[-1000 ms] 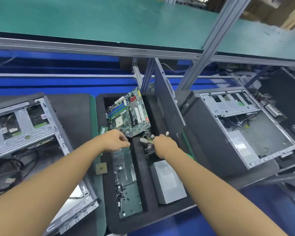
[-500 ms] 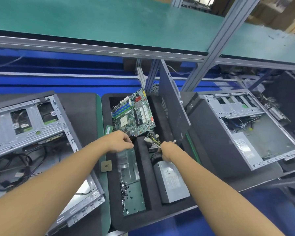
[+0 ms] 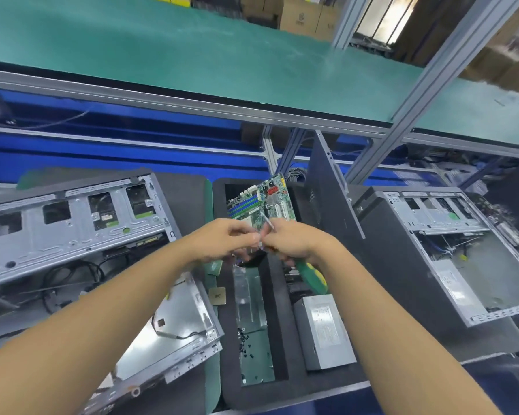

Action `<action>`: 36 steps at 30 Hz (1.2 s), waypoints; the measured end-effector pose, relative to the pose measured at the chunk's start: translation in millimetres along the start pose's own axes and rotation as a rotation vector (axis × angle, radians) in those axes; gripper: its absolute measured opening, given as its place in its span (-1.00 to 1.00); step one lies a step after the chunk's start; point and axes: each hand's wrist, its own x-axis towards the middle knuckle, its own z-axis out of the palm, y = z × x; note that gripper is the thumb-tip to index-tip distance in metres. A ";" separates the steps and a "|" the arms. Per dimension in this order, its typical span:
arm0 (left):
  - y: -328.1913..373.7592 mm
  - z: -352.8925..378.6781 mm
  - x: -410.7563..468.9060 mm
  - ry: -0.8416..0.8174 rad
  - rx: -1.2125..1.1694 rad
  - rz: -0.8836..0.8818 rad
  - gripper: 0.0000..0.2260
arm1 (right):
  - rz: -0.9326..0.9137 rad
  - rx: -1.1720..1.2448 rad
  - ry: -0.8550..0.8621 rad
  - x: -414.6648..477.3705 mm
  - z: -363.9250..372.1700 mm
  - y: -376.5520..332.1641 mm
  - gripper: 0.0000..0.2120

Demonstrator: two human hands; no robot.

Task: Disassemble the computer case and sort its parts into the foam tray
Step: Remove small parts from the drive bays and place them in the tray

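While above foam tray [image 3: 278, 313], left hand [image 3: 222, 239] against right hand [image 3: 298, 242] with screwdriver [image 3: 311, 276].

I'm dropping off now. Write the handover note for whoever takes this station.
Right hand grips the screwdriver by its green handle.
Left hand: fingers at its shaft, grip too blurred to tell.
Done: foam tray holds the motherboard (leaning), power supply, metal plate, loose screws.
To do: the open case at left has cables inside to strip; a chip lies beside the tray.
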 end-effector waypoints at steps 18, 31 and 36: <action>-40.3 -137.2 -124.5 0.560 -0.775 0.099 -0.88 | -0.230 -0.074 -0.269 6.2 64.6 -141.9 -0.72; -117.1 -250.4 -189.7 0.902 0.668 -0.806 -0.09 | -0.617 0.420 0.527 18.7 122.4 -173.7 -0.72; -142.5 -243.4 -185.1 1.017 0.752 -0.652 -0.15 | -0.656 0.270 0.537 28.7 137.3 -185.7 -0.74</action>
